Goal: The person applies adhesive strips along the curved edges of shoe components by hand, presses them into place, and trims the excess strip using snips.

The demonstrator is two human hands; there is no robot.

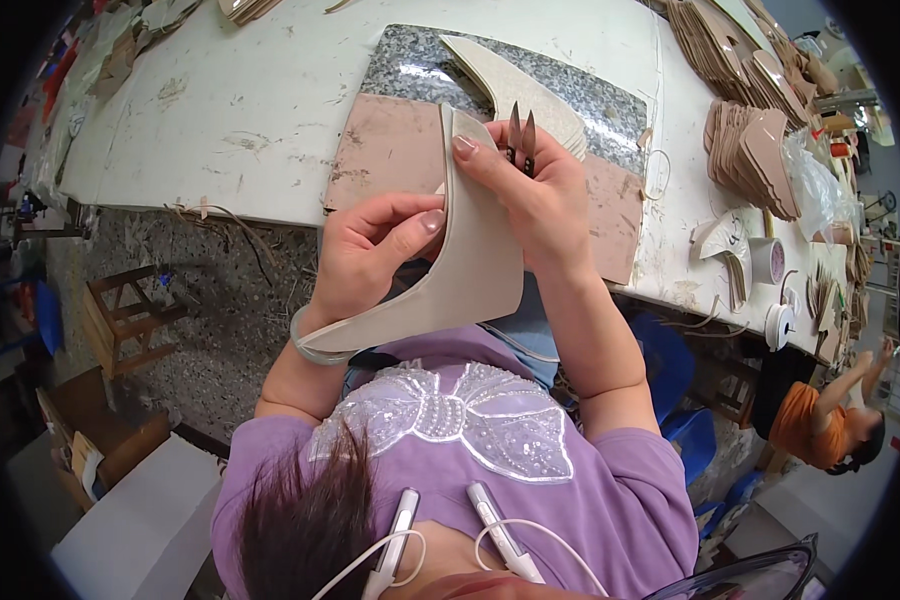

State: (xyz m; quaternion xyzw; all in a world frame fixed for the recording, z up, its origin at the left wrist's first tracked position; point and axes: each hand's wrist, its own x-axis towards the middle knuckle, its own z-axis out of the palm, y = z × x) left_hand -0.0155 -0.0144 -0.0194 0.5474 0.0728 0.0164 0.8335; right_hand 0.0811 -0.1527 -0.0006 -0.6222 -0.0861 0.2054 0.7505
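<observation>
Worktable: one snips, one beige piece (both hands)

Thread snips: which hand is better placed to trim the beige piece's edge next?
Right. The right hand holds the thread snips at the beige piece's top edge; the left hand only pinches it.

Free room and obstacles. Bare white table at upper left gives open passage. At centre, the stone slab carries cream cut pieces. At upper right, stacked tan pieces and tape rolls crowd the table.
</observation>
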